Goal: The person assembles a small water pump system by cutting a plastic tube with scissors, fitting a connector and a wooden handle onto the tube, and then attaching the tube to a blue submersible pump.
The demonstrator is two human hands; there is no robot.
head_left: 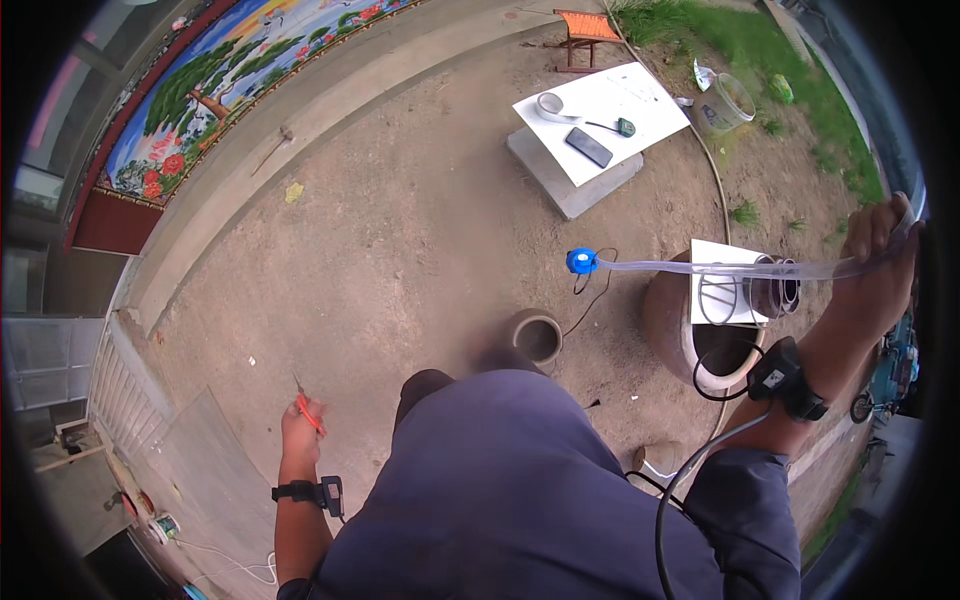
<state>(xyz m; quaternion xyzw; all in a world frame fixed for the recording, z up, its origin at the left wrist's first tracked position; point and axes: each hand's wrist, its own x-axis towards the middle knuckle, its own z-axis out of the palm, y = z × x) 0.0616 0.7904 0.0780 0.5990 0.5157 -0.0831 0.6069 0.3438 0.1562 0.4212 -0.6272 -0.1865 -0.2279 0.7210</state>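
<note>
Low on the left, my left hand (299, 432) is closed around scissors (308, 414) with orange-red handles, their blades pointing away from me. My right hand (872, 262), raised at the far right, grips a clear plastic hose (660, 267). The hose stretches leftward in a nearly straight line to a small blue pump (581, 261) at its other end. A thin dark cable (597, 306) loops down from the pump. Behind the hose, a white sheet (716, 300) lies partly over a large clay jar (668, 325), with a dark ringed object (772, 288) on the sheet.
A small round pot (538, 337) stands near my knees. Farther off, a white board (640, 92) on a stone block (570, 195) carries a tape roll (549, 105), a tape measure (626, 127) and a phone (589, 147). An orange stool (586, 28) and a clear bucket (727, 103) stand beyond.
</note>
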